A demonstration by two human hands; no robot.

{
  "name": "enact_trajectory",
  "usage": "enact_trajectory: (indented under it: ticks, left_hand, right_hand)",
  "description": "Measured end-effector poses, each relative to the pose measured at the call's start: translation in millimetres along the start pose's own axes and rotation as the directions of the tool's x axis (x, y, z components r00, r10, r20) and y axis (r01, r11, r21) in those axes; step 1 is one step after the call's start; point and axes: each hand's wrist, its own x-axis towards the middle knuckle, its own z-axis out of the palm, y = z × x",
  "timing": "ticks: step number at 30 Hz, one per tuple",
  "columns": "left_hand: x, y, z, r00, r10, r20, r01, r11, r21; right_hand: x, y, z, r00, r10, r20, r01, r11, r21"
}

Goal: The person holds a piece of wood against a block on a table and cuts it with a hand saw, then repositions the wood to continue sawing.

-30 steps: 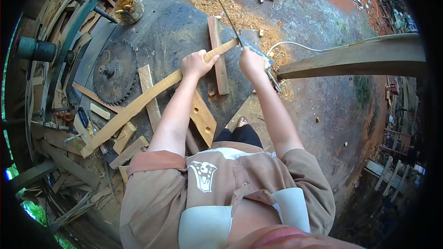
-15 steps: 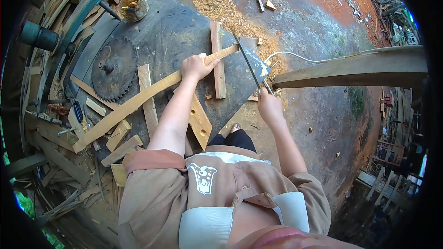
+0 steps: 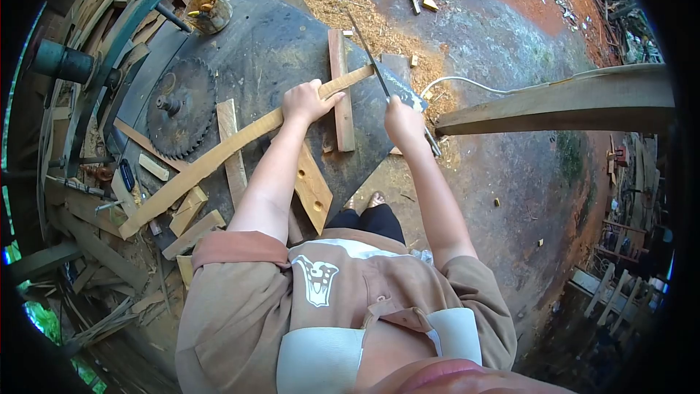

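Note:
My left hand [image 3: 307,102] presses down on a long curved strip of wood [image 3: 219,155] that lies slantwise across the dark table [image 3: 270,44]. The strip's far end rests over an upright wooden block [image 3: 340,87]. My right hand [image 3: 403,121] grips the handle of a hand saw [image 3: 368,47], whose thin blade runs away from me and crosses the strip's far end.
A circular saw blade [image 3: 181,109] sits on its shaft at the table's left. Wood offcuts [image 3: 193,230] and a drilled board [image 3: 312,188] lie near the front edge. A cup [image 3: 207,9] stands at the back. Sawdust covers the ground; a thick beam [image 3: 561,102] juts in from the right.
My right hand pulled the saw back toward me half a second ago and has now pushed it forward again. The left hand has stayed on the strip.

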Motion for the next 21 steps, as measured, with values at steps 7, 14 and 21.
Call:
enact_trajectory:
  ticks: [7,14,21]
  left_hand:
    - [1,2,-3,0.999,-0.021,0.05,0.02,0.999,0.027]
    - [1,2,-2,0.998,-0.006,0.069,0.003,0.999,0.036]
    - [1,3,-3,0.998,0.007,0.055,-0.009,0.999,0.031]
  right_hand:
    - [-83,28,-24,0.998,-0.043,0.055,0.043,0.999,-0.01]
    - [-32,9,-13,0.998,0.031,0.052,-0.029,0.999,-0.042]
    - [37,-13,11,0.999,0.039,-0.008,-0.039,0.998,0.042]
